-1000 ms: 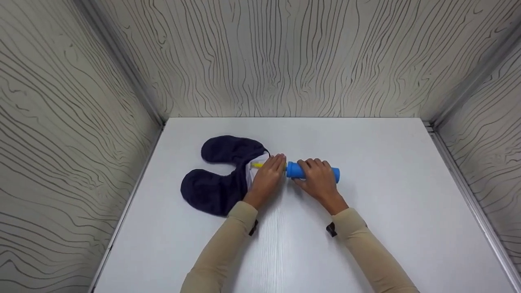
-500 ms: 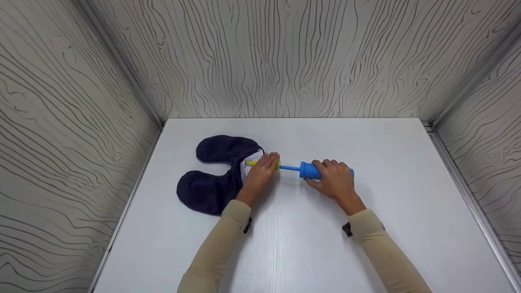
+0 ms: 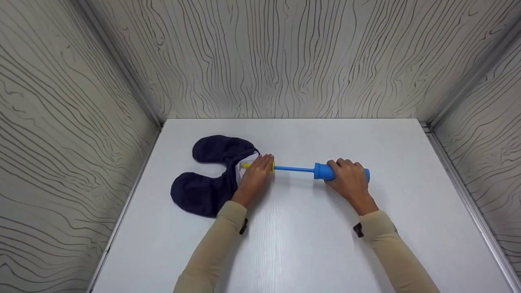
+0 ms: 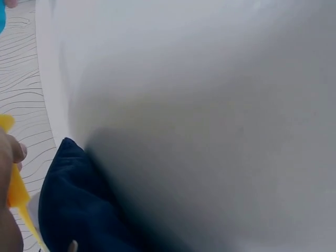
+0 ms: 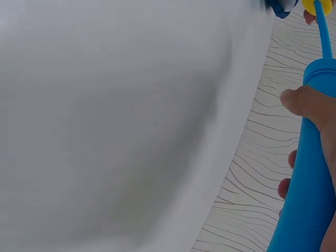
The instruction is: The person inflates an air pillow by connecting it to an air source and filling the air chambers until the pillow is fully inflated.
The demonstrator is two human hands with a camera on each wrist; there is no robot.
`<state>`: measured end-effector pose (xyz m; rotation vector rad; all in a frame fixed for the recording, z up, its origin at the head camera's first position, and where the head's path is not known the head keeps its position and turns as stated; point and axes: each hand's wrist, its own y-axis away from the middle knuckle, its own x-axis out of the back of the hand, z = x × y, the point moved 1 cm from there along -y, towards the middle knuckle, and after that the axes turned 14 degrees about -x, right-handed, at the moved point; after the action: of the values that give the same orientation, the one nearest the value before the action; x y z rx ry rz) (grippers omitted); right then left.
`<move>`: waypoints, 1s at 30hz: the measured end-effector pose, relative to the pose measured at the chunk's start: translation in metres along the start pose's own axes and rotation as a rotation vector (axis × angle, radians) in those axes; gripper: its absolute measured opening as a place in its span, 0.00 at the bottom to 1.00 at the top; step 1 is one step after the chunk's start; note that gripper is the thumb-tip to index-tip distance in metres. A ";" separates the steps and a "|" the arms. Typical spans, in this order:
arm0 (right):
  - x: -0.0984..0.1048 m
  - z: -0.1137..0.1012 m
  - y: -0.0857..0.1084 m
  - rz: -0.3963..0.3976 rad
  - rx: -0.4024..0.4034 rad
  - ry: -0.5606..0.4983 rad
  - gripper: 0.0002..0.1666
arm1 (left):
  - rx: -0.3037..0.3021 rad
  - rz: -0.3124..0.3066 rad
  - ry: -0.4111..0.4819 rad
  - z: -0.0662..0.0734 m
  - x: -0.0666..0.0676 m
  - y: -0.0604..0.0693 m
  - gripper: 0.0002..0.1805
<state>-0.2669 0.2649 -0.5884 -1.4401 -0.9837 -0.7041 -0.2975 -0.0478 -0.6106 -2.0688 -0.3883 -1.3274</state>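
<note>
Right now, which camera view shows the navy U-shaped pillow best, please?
The head view: the navy U-shaped pillow shows both rounded ends there, though the left hand covers part. The left wrist view catches one portion; the right wrist view, a top-edge sliver.

No readable text, label, brand, number or sign in any view.

This is a small booth, boxed in on three sides: pale panels with dark wood-grain lines form the left wall [image 3: 53, 134], far wall [image 3: 285, 61] and right wall [image 3: 488, 126], grey metal strips [image 3: 118, 61] run up the far corners, and a plain white counter [image 3: 301, 248] fills the floor space; what building holds it cannot be told.
</note>
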 end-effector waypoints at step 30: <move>-0.015 -0.064 -0.001 -0.046 0.058 0.039 0.34 | -0.019 0.100 -0.016 0.048 0.004 -0.030 0.22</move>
<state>-0.2669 0.1998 -0.5928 -1.3520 -1.0016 -0.7292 -0.2786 0.0060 -0.6101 -2.0880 -0.2761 -1.2602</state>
